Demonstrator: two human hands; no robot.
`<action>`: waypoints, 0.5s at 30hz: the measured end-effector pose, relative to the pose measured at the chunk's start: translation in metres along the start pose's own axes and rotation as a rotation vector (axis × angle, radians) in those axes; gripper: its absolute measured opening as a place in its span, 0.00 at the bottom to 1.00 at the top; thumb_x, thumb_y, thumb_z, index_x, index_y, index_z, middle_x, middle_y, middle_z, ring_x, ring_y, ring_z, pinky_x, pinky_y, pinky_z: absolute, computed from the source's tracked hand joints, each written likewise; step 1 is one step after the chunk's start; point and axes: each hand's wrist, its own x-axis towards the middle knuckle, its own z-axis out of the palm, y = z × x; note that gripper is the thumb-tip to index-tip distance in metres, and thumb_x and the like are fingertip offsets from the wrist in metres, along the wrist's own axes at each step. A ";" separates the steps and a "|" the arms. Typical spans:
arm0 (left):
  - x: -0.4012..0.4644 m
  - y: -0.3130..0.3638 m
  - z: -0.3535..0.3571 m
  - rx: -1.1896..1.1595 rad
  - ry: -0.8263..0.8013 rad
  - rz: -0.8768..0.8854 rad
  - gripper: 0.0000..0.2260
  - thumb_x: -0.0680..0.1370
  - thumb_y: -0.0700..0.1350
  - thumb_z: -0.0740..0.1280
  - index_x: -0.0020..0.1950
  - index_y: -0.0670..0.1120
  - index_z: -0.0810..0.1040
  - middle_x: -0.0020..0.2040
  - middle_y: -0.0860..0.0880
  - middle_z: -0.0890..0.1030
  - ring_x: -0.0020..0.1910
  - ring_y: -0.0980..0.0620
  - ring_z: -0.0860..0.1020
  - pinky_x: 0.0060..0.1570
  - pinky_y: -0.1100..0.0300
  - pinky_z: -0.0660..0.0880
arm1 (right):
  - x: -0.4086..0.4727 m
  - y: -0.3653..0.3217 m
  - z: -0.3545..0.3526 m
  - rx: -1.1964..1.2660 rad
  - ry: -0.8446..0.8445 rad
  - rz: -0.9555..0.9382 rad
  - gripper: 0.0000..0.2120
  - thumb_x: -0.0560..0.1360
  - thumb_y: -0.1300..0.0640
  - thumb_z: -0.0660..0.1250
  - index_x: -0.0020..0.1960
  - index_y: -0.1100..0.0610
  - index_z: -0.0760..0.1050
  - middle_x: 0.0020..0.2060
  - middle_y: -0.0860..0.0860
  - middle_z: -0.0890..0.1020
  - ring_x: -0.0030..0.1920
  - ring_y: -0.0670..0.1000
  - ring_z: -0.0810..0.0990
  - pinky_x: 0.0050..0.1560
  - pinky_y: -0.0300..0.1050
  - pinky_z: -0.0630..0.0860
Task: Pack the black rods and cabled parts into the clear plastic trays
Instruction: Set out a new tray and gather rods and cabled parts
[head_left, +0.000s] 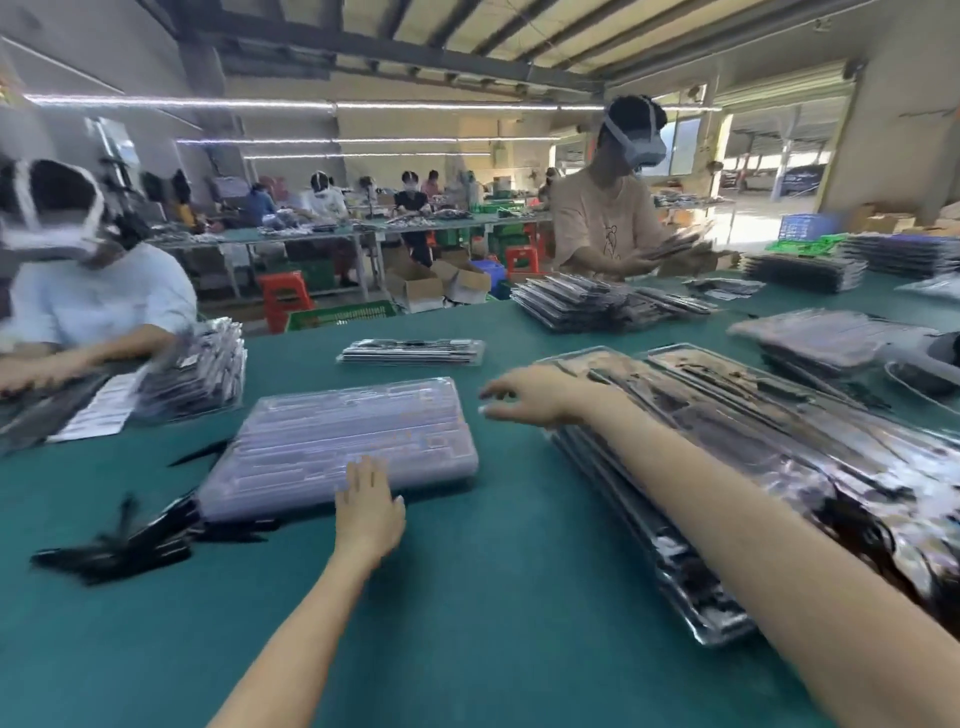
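Note:
A stack of empty clear plastic trays (332, 441) lies on the green table in front of me. My left hand (368, 501) rests flat on its near edge with straight fingers. My right hand (524, 392) hovers with loosely spread fingers between that stack and a tall stack of filled trays (737, 467) holding black rods and cabled parts at my right; my forearm lies across that stack. Loose black rods and cabled parts (130, 540) lie in a blurred heap at the near left of the empty trays.
A small stack of filled trays (410, 351) sits farther back on the table (493, 597). More stacks (597, 301) lie at the far right. One person (93, 306) works at the left and another (608, 218) stands across the table.

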 end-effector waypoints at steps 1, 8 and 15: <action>-0.003 -0.017 0.002 0.064 -0.034 -0.008 0.27 0.83 0.46 0.53 0.78 0.42 0.44 0.79 0.45 0.44 0.77 0.46 0.44 0.74 0.45 0.49 | 0.015 -0.025 0.019 0.018 -0.047 -0.042 0.21 0.80 0.45 0.59 0.69 0.54 0.71 0.66 0.53 0.75 0.65 0.55 0.73 0.64 0.47 0.68; -0.033 -0.098 0.006 0.028 -0.029 -0.035 0.29 0.83 0.52 0.50 0.78 0.50 0.37 0.77 0.55 0.36 0.77 0.54 0.41 0.74 0.46 0.41 | 0.092 -0.125 0.122 0.107 -0.032 -0.049 0.18 0.80 0.49 0.61 0.67 0.53 0.73 0.67 0.52 0.73 0.67 0.55 0.70 0.64 0.49 0.68; -0.026 -0.108 0.006 -0.038 0.162 -0.032 0.32 0.80 0.44 0.55 0.78 0.48 0.40 0.78 0.54 0.37 0.77 0.55 0.40 0.75 0.52 0.41 | 0.143 -0.136 0.148 0.239 0.077 0.008 0.09 0.75 0.52 0.69 0.53 0.54 0.82 0.51 0.51 0.83 0.54 0.53 0.79 0.45 0.42 0.70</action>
